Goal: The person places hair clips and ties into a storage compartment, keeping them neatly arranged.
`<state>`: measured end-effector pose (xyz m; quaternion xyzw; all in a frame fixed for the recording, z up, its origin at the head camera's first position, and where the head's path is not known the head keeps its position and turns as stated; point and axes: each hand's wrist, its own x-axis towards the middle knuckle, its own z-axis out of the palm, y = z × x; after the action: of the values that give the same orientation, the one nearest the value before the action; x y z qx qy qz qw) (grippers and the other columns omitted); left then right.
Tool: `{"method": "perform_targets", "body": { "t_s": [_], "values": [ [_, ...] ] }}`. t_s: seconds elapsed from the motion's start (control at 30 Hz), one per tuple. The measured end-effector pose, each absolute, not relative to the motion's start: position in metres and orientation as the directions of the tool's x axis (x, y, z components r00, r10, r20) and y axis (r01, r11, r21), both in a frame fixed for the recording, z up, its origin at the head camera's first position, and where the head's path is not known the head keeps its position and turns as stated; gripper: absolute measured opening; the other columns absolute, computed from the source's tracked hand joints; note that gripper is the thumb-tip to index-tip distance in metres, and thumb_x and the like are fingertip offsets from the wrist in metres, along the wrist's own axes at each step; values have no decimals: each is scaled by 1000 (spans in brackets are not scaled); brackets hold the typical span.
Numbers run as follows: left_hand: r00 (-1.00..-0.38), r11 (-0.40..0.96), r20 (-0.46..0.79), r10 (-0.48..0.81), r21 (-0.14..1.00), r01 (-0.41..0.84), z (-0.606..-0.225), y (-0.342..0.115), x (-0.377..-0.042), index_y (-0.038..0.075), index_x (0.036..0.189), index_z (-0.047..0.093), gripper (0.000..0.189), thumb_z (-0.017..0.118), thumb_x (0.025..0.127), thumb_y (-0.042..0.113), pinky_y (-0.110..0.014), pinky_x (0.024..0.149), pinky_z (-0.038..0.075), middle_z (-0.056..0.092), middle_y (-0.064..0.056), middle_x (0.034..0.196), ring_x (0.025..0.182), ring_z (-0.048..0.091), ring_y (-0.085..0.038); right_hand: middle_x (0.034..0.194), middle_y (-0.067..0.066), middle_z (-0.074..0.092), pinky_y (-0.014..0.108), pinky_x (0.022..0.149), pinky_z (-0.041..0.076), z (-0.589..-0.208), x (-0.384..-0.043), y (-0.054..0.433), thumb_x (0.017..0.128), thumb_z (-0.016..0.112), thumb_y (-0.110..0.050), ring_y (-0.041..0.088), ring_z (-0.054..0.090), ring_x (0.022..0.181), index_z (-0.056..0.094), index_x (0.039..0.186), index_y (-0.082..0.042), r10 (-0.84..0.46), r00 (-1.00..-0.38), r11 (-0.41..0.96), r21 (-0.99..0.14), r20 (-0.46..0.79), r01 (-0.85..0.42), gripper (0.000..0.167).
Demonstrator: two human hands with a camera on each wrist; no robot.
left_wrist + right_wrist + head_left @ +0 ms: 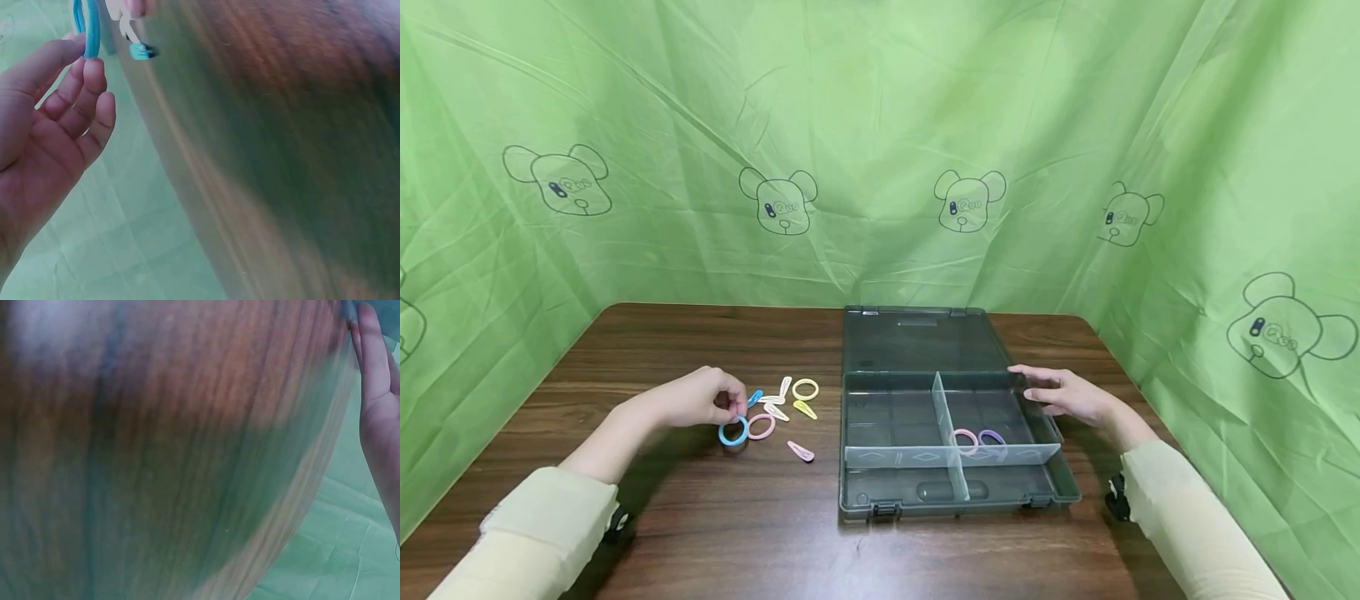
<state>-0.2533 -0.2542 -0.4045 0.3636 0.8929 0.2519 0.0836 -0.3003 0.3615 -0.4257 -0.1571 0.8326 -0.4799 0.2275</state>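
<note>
My left hand (703,398) pinches a blue hair tie (733,442) between thumb and fingertips, left of the small pile; the left wrist view shows the ring upright in the fingers. Beside it lies a pink hair tie (762,427). My right hand (1075,396) touches the right wall of a grey transparent organizer box (895,506), its fingers fairly straight. The box stands open with its lid (925,340) laid back. A pink hair tie (956,442) and a purple hair tie (1002,437) sit in its back right compartment.
Near the left hand lie a blue snap hair clip (756,398), several whitish clips (777,412), a yellow clip (805,410), a yellow hair tie (795,388) and a pink clip (801,452). Clear dividers (895,457) split the box. Green cloth (865,100) surrounds the wooden table (737,533).
</note>
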Motion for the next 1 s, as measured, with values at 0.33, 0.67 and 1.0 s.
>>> {"method": "perform_targets", "body": {
  "t_s": [0.33,0.67,1.0],
  "values": [
    [-738,606,166,654,468,643,-376,-233,-252,15,79,64,13,68,79,2,-21,59,47,59,11,73,65,53,-3,149,23,29,46,89,50,-422,-300,362,93,59,-27,42,35,131,40,143,-18,-492,-849,526,-842,-190,-117,54],
    [-747,610,288,600,440,659,-347,-197,-249,18,80,64,15,68,79,4,-26,61,49,57,12,72,66,53,-3,147,22,29,46,85,51,-425,-302,364,94,58,-24,44,30,131,41,141,-16,-490,-853,486,-869,-181,-95,51],
    [-741,585,332,584,461,667,-324,-154,-253,17,83,64,12,69,81,6,-23,63,46,58,10,75,68,53,-7,152,20,21,43,85,50,-427,-304,369,94,55,-18,44,25,133,39,142,-11,-517,-837,412,-909,-181,-58,51]
  ]
}}
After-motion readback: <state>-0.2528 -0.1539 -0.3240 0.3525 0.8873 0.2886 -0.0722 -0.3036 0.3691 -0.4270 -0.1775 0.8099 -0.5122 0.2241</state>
